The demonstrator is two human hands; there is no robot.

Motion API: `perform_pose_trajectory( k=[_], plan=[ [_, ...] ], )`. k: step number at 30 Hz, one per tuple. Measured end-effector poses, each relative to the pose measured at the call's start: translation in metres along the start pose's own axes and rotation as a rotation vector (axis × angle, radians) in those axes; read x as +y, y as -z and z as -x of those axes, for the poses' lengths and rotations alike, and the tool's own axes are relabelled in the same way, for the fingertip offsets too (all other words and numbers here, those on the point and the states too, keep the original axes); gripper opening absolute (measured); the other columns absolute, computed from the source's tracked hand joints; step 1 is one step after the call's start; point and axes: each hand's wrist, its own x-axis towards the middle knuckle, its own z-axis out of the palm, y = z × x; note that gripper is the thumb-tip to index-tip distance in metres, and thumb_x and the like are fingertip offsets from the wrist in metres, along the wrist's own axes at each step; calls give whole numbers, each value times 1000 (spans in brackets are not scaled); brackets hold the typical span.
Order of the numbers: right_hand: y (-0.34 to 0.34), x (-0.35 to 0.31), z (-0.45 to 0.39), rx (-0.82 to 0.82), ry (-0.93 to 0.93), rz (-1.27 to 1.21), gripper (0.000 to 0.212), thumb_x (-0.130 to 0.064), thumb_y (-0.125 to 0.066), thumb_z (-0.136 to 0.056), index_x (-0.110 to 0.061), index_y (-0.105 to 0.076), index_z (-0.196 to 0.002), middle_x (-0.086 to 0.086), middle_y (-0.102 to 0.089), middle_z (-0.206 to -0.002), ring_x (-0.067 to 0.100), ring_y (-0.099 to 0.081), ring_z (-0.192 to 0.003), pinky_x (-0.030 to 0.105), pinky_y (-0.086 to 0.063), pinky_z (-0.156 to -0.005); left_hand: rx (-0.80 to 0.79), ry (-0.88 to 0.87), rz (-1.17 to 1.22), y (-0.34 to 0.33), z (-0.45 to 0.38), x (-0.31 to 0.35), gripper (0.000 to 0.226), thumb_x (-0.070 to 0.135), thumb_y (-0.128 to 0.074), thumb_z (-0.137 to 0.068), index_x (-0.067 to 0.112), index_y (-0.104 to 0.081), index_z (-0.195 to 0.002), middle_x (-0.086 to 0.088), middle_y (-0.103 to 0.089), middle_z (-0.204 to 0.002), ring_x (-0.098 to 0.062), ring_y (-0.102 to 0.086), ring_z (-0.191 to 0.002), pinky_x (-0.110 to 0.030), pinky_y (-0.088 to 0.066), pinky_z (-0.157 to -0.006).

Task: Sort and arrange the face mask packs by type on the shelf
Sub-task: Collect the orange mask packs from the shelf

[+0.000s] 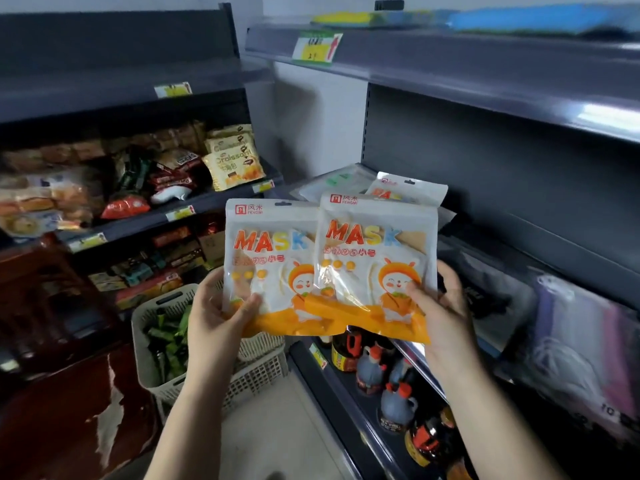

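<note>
Fingers [251, 303] of each hand pinch one orange-and-white mask pack, both upright before the shelf [485, 258].
The left hand [214, 310] holds the left pack [270, 265]; the right hand [440, 303] holds the right pack [375, 261], overlapping it. A third matching pack [408, 190] lies farther back.

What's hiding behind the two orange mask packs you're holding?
Behind the right pack a third matching pack peeks out on the shelf; its lower part is covered.
</note>
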Motion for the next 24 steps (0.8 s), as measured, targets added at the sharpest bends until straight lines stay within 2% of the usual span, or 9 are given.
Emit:
perform_pose_trajectory(
  k=[4,6,8,11,16,20,24],
  plan=[
    [-26,-1,-14,35,36,5,40,-5,-63,-85,-33,-58,-113,2,-68,-113,17,-66,-102,27,-56,-70,-48,-1,11,5,-36,2,49,8,-71,-81,23,-52,-123,-1,-68,-105,-13,-69,-84,-17,-55,-58],
    [-41,1,-20,70,50,-13,41,-5,-62,-85,-32,-57,-115,1,-68,-112,16,-66,-101,24,-57,-67,-92,-5,10,10,-57,6,49,9,-71,-80,23,-52,-124,1,-69,-105,-13,-70,-85,-21,-57,-62],
    [-59,4,-25,105,58,-29,41,-4,-61,-85,-32,-57,-113,-3,-69,-108,15,-66,-99,28,-58,-71,-134,-19,14,16,-79,9,48,8,-71,-81,23,-53,-123,2,-68,-103,-9,-71,-82,-22,-57,-62],
    [-86,11,-31,175,74,-40,43,-2,-61,-85,-26,-56,-121,-7,-70,-101,15,-67,-98,32,-58,-78,-205,-31,28,26,-110,10,47,4,-68,-82,18,-52,-124,5,-68,-99,-1,-69,-75,-15,-54,-57],
    [-124,21,-40,298,87,-76,43,0,-62,-85,-26,-56,-120,1,-69,-109,25,-64,-106,52,-50,-94,-310,-38,57,38,-161,6,44,0,-63,-85,12,-51,-125,5,-65,-102,4,-67,-73,-11,-53,-57],
    [-138,26,-46,371,82,-99,48,-1,-61,-86,-21,-52,-129,1,-68,-111,26,-65,-107,53,-51,-92,-355,-18,85,38,-196,-3,43,0,-63,-85,20,-51,-121,3,-66,-101,2,-67,-72,-12,-52,-55],
    [-138,25,-56,471,99,-69,47,-1,-62,-86,-23,-52,-127,0,-68,-112,23,-66,-104,45,-57,-81,-402,-21,98,29,-222,-11,43,0,-63,-86,24,-52,-120,0,-66,-109,-4,-68,-82,-14,-55,-60]
  ],
)
